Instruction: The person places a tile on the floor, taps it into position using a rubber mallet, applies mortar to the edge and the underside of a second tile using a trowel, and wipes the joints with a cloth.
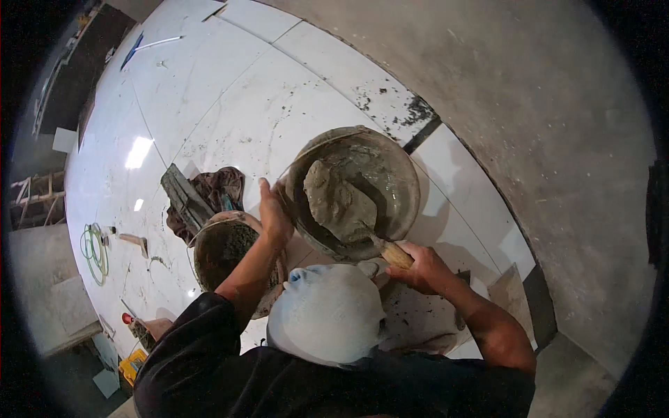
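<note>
One round, mortar-crusted bucket (407, 184) stands in the middle of my feed, on white floor tiles (230, 90). To its right, past a band of tile, I see a grey wall (516, 104); a dark strip (423, 136) runs from near that wall's foot toward the far rim. On the left my margin is tight: a second bucket (206, 254) stands just beside it, with a brown cloth (223, 187) and a grey board (187, 195) behind. The widest open room is the tile toward the upper left, speckled with dark crumbs and reaching a blue-headed floor tool (157, 43). The hands are apart. The left hand (274, 214) lies against the bucket's left side, its fingers partly hidden, so I cannot tell whether it grips. The right hand (422, 269) is wrapped around the handle of a wooden-handled trowel (394, 253), whose blade is inside the bucket, covered by a heap of wet grey mortar (339, 200). The mortar looks thick and lumpy; a shinier smear coats the far inner wall.
</note>
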Tool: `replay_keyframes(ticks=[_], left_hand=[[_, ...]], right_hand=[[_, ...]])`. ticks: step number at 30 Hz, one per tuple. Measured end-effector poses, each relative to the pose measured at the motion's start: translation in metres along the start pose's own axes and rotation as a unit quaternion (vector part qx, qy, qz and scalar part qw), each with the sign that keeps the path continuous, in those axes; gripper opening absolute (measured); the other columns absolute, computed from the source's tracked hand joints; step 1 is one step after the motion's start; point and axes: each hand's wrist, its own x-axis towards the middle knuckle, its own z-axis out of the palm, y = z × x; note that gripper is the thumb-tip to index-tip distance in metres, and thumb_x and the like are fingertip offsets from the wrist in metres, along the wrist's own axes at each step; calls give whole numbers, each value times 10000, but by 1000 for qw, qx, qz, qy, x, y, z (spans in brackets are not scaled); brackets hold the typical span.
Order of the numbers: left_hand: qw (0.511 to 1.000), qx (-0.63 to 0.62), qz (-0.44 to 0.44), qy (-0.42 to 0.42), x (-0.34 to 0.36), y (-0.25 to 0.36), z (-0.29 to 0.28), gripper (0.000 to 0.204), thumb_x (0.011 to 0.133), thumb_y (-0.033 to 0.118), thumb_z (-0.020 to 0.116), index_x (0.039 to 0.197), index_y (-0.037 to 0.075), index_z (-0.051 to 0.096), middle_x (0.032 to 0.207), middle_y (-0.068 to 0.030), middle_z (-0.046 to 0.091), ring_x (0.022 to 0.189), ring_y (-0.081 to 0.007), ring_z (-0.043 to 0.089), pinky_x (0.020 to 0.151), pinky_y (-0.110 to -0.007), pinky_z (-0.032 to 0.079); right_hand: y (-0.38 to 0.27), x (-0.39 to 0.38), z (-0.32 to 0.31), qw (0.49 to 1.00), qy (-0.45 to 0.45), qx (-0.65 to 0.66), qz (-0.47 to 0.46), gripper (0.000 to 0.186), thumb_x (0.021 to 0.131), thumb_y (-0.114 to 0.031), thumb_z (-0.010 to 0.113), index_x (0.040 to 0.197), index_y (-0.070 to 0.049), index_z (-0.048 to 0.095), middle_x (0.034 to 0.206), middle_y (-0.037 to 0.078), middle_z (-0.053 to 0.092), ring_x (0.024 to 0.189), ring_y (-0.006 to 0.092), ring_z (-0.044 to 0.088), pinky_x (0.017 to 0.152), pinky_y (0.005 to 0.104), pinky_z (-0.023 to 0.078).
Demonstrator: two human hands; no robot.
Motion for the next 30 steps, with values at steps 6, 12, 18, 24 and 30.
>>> replay_keyframes(ticks=[6,12,18,24,30], left_hand=[[948,203,219,108,14,10,-17,683,927,569,280,1249,4,490,1262,-139,503,1173,-248,431,909,-397,342],[904,165,383,94,9,52,6,468,915,382,413,1255,71,498,1303,-55,475,1152,-217,423,898,-368,348],[807,252,522,-108,-25,70,81,535,952,412,305,1289,13,422,1349,-143,432,1233,-262,409,978,-436,332],[687,384,469,-402,-114,-4,236,546,949,428,303,1274,12,443,1262,-153,517,1163,-252,484,941,-376,364],[422,613,56,-666,-184,-228,311,270,885,139,434,1102,15,534,1027,-102,591,933,-198,574,817,-332,464]], right_hand=[[-4,0,-9,997,-40,-9,65,705,756,-550,630,1176,3,508,952,215,618,846,313,617,759,388,474],[5,-22,-26,999,-34,28,6,657,753,-524,648,1125,4,527,877,203,615,793,279,615,732,385,477],[29,-153,-94,994,7,107,-4,468,787,-389,684,1003,9,565,742,81,578,651,183,569,602,318,467],[98,-358,-126,978,171,44,114,551,726,-401,741,1076,-4,586,870,124,646,774,186,615,706,326,501],[196,-530,-73,841,357,222,340,506,710,-199,772,1135,-1,583,706,77,614,536,103,568,481,252,502]])
